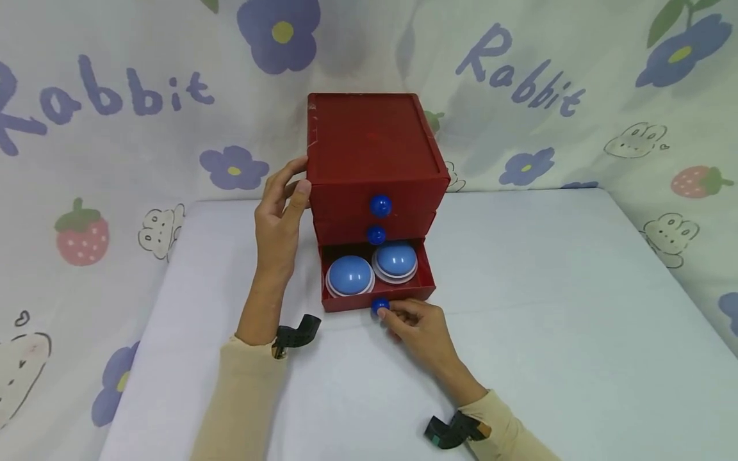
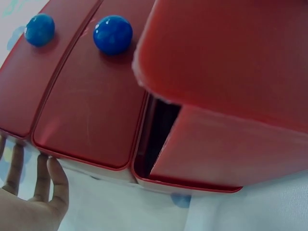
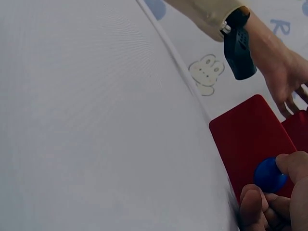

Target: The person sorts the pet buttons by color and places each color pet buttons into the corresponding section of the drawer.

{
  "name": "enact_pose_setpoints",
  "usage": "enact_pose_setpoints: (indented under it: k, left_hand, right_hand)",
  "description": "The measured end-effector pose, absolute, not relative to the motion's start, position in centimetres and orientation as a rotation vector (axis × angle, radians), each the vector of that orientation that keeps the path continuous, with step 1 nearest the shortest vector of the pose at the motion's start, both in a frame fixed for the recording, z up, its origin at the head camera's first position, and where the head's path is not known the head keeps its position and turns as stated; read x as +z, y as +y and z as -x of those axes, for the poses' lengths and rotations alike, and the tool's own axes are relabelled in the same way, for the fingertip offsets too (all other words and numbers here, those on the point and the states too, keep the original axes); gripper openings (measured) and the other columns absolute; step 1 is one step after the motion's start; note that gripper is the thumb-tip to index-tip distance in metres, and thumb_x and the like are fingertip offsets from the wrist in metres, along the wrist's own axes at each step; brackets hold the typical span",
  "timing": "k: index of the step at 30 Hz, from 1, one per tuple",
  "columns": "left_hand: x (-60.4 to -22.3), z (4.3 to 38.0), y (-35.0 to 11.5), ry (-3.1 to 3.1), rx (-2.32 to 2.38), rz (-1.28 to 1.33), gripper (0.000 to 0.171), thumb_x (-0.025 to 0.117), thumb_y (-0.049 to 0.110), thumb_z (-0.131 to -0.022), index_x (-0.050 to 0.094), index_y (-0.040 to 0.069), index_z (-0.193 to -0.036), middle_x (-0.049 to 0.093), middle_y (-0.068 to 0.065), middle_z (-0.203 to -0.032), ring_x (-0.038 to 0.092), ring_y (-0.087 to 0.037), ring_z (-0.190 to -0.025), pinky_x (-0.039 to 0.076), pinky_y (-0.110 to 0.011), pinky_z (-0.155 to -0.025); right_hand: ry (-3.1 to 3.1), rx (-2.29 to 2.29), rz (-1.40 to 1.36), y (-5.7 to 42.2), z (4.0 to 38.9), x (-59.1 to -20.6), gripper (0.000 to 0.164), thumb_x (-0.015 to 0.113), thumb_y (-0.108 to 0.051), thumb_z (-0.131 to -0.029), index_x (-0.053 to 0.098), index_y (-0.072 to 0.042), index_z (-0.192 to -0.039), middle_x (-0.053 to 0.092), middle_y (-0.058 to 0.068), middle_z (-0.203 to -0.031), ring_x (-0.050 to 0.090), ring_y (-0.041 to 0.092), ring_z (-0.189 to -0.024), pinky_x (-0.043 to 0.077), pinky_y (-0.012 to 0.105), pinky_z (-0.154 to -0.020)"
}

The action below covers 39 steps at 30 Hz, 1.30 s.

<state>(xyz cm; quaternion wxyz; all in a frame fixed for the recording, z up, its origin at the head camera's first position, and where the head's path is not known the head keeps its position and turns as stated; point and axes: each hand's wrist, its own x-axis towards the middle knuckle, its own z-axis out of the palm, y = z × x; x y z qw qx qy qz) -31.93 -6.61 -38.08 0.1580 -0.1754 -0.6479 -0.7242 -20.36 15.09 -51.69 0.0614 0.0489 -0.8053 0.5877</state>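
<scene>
A red chest of drawers (image 1: 369,141) stands at the back of the white table. Its bottom drawer (image 1: 423,292) is pulled out, and two round blue push lights with white rims lie inside, a left one (image 1: 350,275) and a right one (image 1: 396,259). My right hand (image 1: 423,330) pinches the blue knob (image 1: 380,306) of that drawer between thumb and fingers, also visible in the right wrist view as a blue knob (image 3: 269,174). My left hand (image 1: 279,218) rests against the left side of the chest, fingers extended; the left wrist view shows its fingers (image 2: 58,180) beside that side.
Two upper drawers are closed, with an upper blue knob (image 1: 380,205) and a middle blue knob (image 1: 377,235). A patterned cloth (image 1: 357,45) hangs behind the table. White tabletop (image 1: 548,307) extends on both sides of the chest. Black cameras sit on both wrists.
</scene>
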Motion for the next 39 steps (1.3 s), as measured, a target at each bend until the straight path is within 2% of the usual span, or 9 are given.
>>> enact_pose_setpoints:
  k: [9,16,29,39]
  left_hand:
    - [-38.1,31.8,-6.7,-1.85,-2.088,0.496,0.042,0.057,0.018,-0.1,0.057,0.009,-0.141,0.051,-0.004,-0.14,0.05,-0.027,-0.119,0.049,-0.027,-0.092]
    - [-38.1,31.9,-6.8,-1.823,-2.11,0.515,0.041,0.056,0.018,-0.1,0.057,0.009,-0.141,0.05,-0.005,-0.14,0.05,-0.025,-0.118,0.049,-0.027,-0.092]
    - [-38.2,32.0,-6.7,-1.844,-2.101,0.51,0.042,0.057,0.021,-0.101,0.057,0.01,-0.141,0.05,-0.004,-0.141,0.049,-0.025,-0.12,0.05,-0.027,-0.093]
    - [-38.1,32.0,-6.7,-1.833,-2.097,0.519,0.042,0.057,0.021,-0.101,0.057,0.009,-0.141,0.05,-0.004,-0.14,0.049,-0.028,-0.12,0.05,-0.027,-0.093]
  right_hand:
    - [-2.443,1.76,-0.116,14.7,20.7,-51.2,0.014,0.077,-0.016,-0.089,0.077,-0.005,-0.097,0.066,0.002,-0.075,0.062,0.013,-0.058,0.051,0.022,-0.055]
    - [-2.451,1.734,-0.127,14.1,20.3,-48.7,0.011,0.074,-0.004,-0.089,0.075,0.004,-0.097,0.065,0.009,-0.073,0.062,0.021,-0.057,0.049,0.02,-0.054]
    - [-2.448,1.771,-0.109,14.0,20.5,-48.0,0.013,0.074,-0.004,-0.09,0.074,0.006,-0.099,0.066,0.011,-0.077,0.064,0.031,-0.06,0.05,0.019,-0.055]
    - [-2.432,1.792,-0.133,14.0,20.6,-47.7,0.013,0.074,-0.003,-0.09,0.074,0.007,-0.098,0.066,0.014,-0.076,0.063,0.033,-0.059,0.051,0.021,-0.054]
